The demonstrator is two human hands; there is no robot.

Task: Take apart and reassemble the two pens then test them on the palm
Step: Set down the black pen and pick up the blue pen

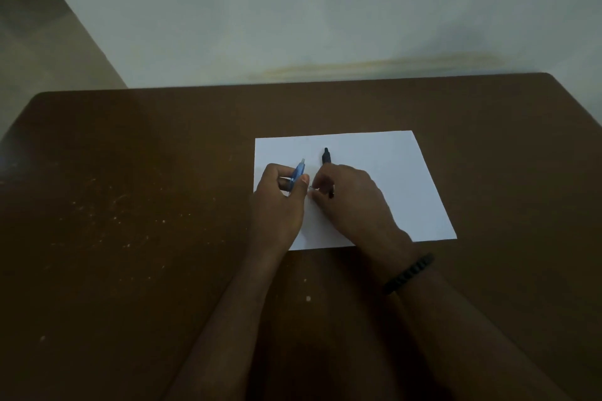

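Observation:
A blue translucent pen is gripped in my left hand, its clicker end pointing away from me. My right hand is beside it, fingertips pinching a small pale part at the blue pen's near end; what the part is I cannot make out. A black pen lies on the white sheet of paper, its near half hidden under my right hand. Both hands hover over the sheet's left half.
The paper lies on a dark brown table with pale specks on its left side. The table's far edge meets a pale wall. A black bracelet is on my right wrist.

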